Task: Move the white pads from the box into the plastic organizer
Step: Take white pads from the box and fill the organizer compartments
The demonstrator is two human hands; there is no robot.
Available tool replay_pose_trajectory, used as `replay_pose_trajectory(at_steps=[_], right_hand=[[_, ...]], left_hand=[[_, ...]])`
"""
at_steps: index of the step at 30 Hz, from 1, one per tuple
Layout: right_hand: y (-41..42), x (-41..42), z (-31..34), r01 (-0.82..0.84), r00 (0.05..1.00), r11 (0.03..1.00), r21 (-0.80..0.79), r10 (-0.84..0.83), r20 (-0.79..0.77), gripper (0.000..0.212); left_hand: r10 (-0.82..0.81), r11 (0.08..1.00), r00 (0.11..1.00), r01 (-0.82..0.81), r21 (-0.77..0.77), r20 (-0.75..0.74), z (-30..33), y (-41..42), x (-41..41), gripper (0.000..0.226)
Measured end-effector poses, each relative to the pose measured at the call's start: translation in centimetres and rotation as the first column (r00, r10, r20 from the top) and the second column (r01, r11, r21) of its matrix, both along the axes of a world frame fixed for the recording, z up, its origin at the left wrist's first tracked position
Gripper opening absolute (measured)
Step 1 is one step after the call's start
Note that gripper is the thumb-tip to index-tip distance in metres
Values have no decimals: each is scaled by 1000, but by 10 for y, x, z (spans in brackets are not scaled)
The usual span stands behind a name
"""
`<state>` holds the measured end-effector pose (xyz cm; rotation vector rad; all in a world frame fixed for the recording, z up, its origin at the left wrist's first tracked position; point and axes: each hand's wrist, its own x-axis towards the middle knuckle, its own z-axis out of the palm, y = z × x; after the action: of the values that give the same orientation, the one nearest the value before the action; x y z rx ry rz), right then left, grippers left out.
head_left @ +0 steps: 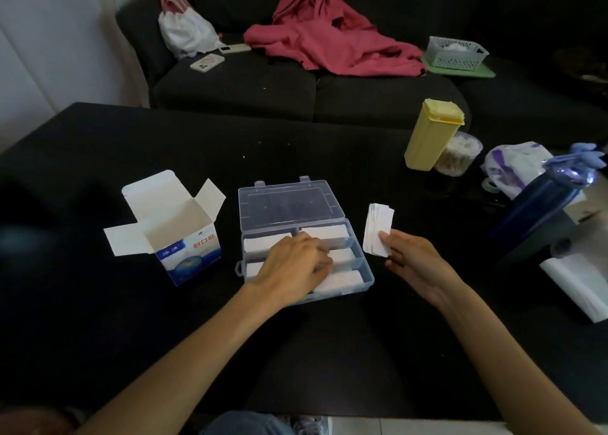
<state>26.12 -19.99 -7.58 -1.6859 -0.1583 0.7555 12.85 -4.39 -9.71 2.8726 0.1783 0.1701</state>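
The left hand point(291, 262) lies palm down inside the plastic organizer point(362, 270), its fingers point(320, 257) bent down onto the white pads point(339, 280) in the middle compartments; whether they pinch one cannot be told. More pads show beyond and beside these fingers in the other compartments. Just right of the organizer, the right hand point(411, 260) grips a stack of white pads point(378, 227) between thumb and curled fingers, held upright above the black surface point(329, 352). Left of the left hand stands the box point(179, 234), flaps open.
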Motion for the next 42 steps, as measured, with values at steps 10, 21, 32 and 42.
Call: replay_pose_trajectory(at_steps=[10,21,32,42], right_hand=[[1,1,0,-6,1000,1000,-2,6,-6,21],[5,2,0,-24,999,999,-37,24,24,19],[11,19,45,-390,827,855,-343,489,278,22],[57,3,66,-551,555,642,-533,759,341,22]], left_hand=[[26,992,999,-31,-126,-40,-2,5,-1,27],[138,986,990,-137,-98,-4,1,8,13,34],[309,885,951,-285,-368,5,22,18,17,22],[352,396,932,-233,-888,-87,53,17,13,15]])
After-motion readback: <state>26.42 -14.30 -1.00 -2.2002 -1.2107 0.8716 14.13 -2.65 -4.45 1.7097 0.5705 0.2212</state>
